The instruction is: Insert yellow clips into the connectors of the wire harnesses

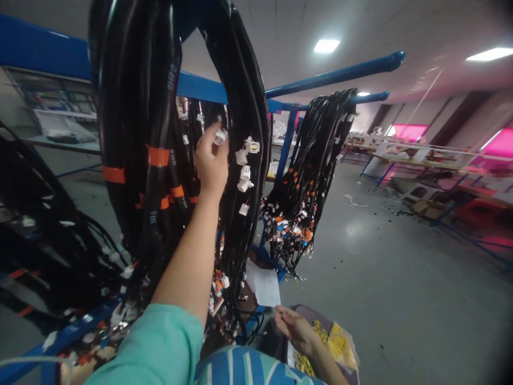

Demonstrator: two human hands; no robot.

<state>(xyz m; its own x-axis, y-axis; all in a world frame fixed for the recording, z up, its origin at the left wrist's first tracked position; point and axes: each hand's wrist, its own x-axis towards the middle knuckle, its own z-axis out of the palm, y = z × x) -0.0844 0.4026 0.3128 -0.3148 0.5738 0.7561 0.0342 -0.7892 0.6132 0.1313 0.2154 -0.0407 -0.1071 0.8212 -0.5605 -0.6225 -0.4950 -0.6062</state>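
My left hand (212, 160) is raised among thick black wiring harnesses hung over a blue rack. Its thumb and fingers pinch a white plastic connector (220, 137). To the right of that hand, several more white connectors (245, 174) stick out from a black harness (250, 101); one shows yellow inside its mouth. Orange tape bands (158, 156) wrap the harnesses on the left. Low down, my right hand (295, 327) is held palm up with loosely parted fingers and nothing visible in it. Below it, a dark bin (302, 310) contains small yellow parts (320, 331) and a clear bag of more.
A blue rack arm (340, 75) juts out to the right. Another harness bundle (320, 149) hangs farther back, its ends crowded with coloured connectors. A white paper sheet (266, 287) lies near the rack's base. Workbenches (401, 158) line the right side beyond the grey floor.
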